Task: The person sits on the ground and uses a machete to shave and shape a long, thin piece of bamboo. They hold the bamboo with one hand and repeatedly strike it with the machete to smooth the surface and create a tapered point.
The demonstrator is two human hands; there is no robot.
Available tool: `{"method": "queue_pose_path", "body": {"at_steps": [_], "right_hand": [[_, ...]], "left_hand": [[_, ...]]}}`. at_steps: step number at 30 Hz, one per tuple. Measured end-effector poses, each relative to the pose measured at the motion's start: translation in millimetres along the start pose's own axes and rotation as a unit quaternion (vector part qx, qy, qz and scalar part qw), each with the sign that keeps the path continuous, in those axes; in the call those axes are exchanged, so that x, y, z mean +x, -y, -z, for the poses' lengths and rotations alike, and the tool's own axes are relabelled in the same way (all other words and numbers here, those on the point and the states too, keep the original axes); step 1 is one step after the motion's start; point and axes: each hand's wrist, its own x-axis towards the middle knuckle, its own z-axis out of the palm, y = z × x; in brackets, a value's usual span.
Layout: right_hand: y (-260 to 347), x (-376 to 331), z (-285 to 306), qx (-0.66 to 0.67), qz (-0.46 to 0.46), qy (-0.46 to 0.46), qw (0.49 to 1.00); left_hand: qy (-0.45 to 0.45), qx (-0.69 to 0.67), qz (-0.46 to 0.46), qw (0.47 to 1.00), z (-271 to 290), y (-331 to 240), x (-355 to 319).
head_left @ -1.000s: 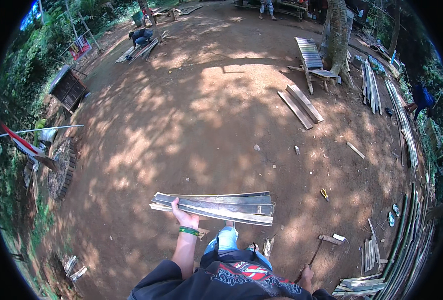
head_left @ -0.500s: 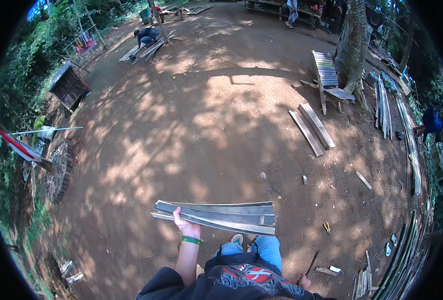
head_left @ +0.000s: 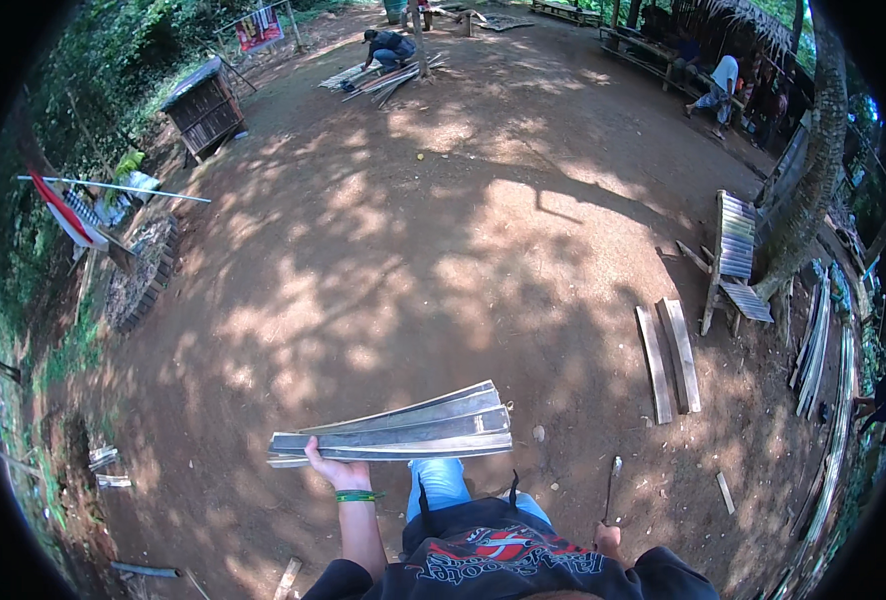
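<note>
My left hand (head_left: 337, 471) is closed around the left end of a fanned bundle of flat wooden slats (head_left: 403, 432), grey on their broad faces and pale along the edges. The bundle reaches rightward across the front of my body, above my legs, its right end spread apart. My right hand (head_left: 608, 541), low at my right side, is closed on the handle of a long knife (head_left: 609, 497). Its thin dark blade points forward, away from the slats. Most of the handle is hidden by my fingers.
Two thick planks (head_left: 680, 355) lie on the dirt ahead right, near a slatted wooden chair (head_left: 736, 240) and a tree (head_left: 813, 170). Long poles (head_left: 833, 450) line the right edge. Far off, a person (head_left: 390, 50) crouches over wood strips; a small hut (head_left: 203, 108) stands left.
My view has turned right and lifted, so the planks and chair sit lower. The slat bundle has tilted, its right end rising. The knife blade now points more straight ahead.
</note>
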Motion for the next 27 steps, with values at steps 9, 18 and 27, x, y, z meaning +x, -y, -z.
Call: {"method": "queue_pose_path", "body": {"at_steps": [9, 18, 27], "right_hand": [[384, 94, -54, 0.056, 0.174, 0.029, 0.983], [640, -20, -160, -0.017, 0.102, 0.139, 0.985], [971, -18, -248, -0.346, 0.202, 0.024, 0.916]], "left_hand": [[-0.092, -0.071, -0.112, 0.987, -62, -2, 193], [-0.059, -0.064, -0.142, 0.986, -291, -23, 392], [0.01, -0.109, -0.188, 0.976, -481, 11, 658]]}}
